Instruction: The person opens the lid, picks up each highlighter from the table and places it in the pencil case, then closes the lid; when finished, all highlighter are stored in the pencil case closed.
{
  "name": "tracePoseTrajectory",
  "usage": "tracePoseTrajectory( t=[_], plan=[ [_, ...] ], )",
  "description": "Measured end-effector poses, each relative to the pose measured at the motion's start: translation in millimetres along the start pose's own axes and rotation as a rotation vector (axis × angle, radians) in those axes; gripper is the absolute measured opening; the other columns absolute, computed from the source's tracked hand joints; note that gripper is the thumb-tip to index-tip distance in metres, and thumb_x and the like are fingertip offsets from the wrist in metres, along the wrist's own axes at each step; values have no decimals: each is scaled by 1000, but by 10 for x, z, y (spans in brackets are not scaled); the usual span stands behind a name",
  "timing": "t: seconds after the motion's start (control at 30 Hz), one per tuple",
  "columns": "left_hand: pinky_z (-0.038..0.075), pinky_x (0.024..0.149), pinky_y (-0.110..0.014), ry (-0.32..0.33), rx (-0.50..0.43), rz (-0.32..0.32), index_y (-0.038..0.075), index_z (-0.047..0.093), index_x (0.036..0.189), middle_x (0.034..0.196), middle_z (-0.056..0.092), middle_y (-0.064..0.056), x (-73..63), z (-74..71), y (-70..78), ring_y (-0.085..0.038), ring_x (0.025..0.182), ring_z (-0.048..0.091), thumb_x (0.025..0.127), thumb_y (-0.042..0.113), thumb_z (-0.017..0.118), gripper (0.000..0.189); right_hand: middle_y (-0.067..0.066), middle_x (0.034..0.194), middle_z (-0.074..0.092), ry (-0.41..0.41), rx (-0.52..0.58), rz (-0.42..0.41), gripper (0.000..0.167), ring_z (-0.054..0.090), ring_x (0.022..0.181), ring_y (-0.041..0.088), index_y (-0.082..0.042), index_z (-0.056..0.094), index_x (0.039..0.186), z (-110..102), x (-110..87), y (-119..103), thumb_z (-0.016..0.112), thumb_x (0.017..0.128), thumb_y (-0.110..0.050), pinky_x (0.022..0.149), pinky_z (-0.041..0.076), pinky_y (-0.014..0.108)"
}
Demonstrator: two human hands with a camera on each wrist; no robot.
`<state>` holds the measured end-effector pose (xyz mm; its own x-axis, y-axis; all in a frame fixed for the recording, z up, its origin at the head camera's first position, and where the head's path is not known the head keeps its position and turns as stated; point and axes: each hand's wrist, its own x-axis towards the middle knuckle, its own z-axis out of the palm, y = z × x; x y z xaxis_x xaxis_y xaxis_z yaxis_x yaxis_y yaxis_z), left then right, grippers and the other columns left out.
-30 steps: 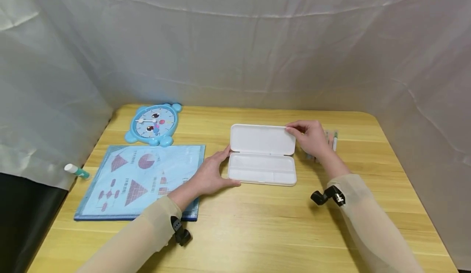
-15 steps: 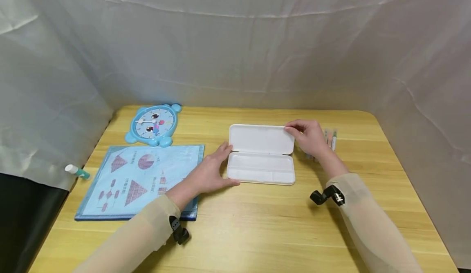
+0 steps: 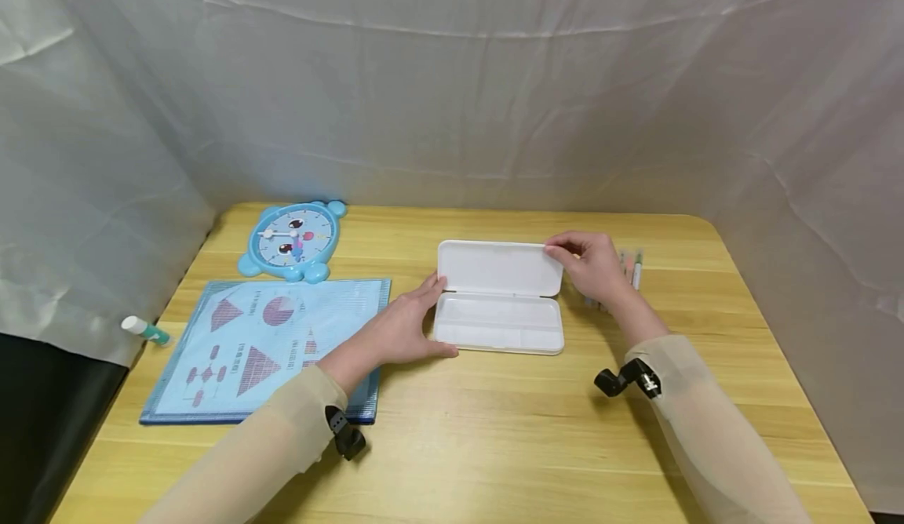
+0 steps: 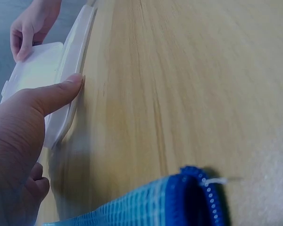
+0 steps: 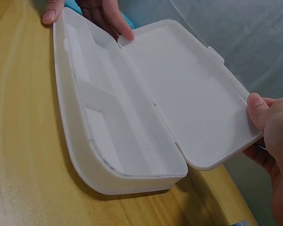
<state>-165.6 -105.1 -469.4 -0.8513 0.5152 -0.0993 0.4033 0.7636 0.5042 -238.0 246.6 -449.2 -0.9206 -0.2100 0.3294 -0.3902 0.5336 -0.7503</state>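
Observation:
A white plastic pencil case (image 3: 497, 349) lies on the table with its lid (image 3: 500, 268) swung back. Divided compartments inside it, visible in the right wrist view, hold nothing. My left hand (image 3: 402, 329) holds the case's left end, thumb on the front rim and fingertips at the near corner of the lid. With thumb and fingers my right hand (image 3: 592, 267) pinches the lid's far right corner. In the left wrist view the thumb (image 4: 61, 94) rests on the case's front edge.
Several pens (image 3: 637, 270) lie partly hidden behind my right hand. On the left are a blue mesh document pouch (image 3: 282, 351), a blue toy clock (image 3: 293, 238) and a glue stick (image 3: 146, 330). A grey cloth (image 3: 466, 100) hangs behind the table.

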Motion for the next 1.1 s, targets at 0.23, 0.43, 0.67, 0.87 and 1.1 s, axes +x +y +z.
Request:
tracePoseTrajectory(
  t=[0.23, 0.43, 0.67, 0.87, 1.1],
  plan=[
    [26, 125, -47, -51, -59, 20, 12, 16, 170, 175, 7, -7, -16, -71, -35, -31, 157, 23, 90, 71, 72, 115, 9, 101, 79, 0, -10, 4, 13, 72, 93, 23, -4, 82, 103, 2, -7, -20, 73, 103, -13, 76, 54, 17],
    [25, 125, -45, -64, -60, 68, 9, 18, 169, 174, 10, -11, 13, -99, -113, -31, 157, 23, 97, 61, 69, 103, 8, 101, 79, -1, -19, 4, 13, 72, 92, 22, -5, 82, 104, 2, -15, -23, 73, 103, -13, 75, 53, 19],
    [30, 123, -45, -48, -20, 76, 7, 22, 169, 173, 15, -15, 19, -93, -110, -34, 155, 29, 94, 60, 75, 106, 7, 103, 79, -21, -10, 32, 14, 70, 91, 21, -6, 81, 106, -15, -29, -55, 72, 103, -17, 73, 54, 20],
    [28, 124, -52, -47, 78, 87, 7, 17, 169, 174, 12, -16, 12, -56, -101, -36, 149, 40, 97, 62, 68, 104, 7, 107, 79, -54, -9, 54, 18, 71, 96, 21, -6, 81, 110, -42, -29, -62, 72, 104, -21, 77, 54, 19],
    [25, 123, -58, -37, 112, 83, 8, 18, 170, 175, 13, -13, 5, -26, -109, -34, 147, 44, 99, 62, 66, 101, 10, 112, 78, -92, -20, 69, 25, 72, 102, 27, -6, 80, 118, -109, -42, -104, 72, 104, -25, 82, 55, 23]
  ],
)
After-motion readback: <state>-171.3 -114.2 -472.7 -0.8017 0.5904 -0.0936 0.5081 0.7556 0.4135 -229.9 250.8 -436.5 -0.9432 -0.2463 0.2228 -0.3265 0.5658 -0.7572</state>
